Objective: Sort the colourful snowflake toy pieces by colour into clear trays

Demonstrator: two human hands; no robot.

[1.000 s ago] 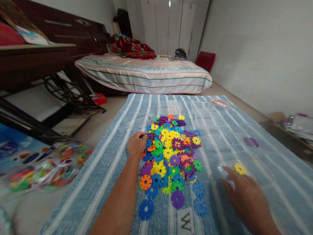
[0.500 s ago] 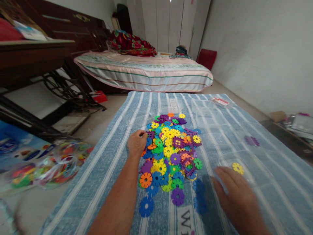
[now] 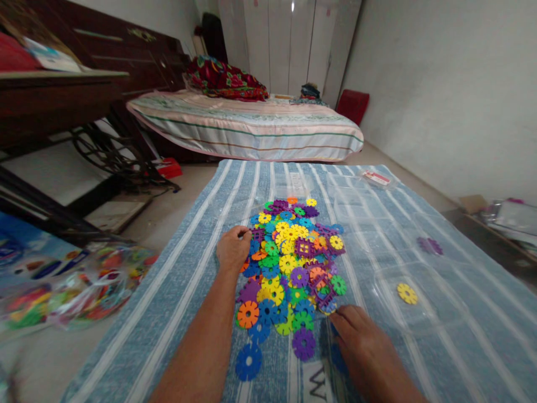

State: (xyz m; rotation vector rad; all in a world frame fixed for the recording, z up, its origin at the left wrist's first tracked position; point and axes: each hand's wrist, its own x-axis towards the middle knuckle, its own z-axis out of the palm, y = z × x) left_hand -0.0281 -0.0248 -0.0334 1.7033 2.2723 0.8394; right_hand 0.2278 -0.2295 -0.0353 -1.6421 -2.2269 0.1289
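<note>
A heap of colourful notched plastic discs (image 3: 287,263) lies on the striped cloth, mixed with purple square lattice pieces (image 3: 305,247). At the heap's left edge, my left hand (image 3: 233,247) is closed, its fingers curled by a purple lattice piece; anything inside is hidden. My right hand (image 3: 367,344) reaches to the lower right edge, fingers bent together over blue discs, mostly covering them; what they grip cannot be seen. In front lie a blue disc (image 3: 241,366) and a purple disc (image 3: 304,343). A single yellow disc (image 3: 406,293) sits in a clear plastic tray (image 3: 440,322).
More clear containers (image 3: 361,204) stand at the table's back right; a purple disc (image 3: 430,245) lies in another one. A small red-and-white packet (image 3: 376,178) is near the far edge. Bags of colourful pieces (image 3: 96,291) lie left of the table. A bed (image 3: 251,126) stands beyond.
My right hand has moved left, from beside the tray with the yellow disc to the heap's lower right edge, over the blue discs. My left hand has stayed at the heap's left edge.
</note>
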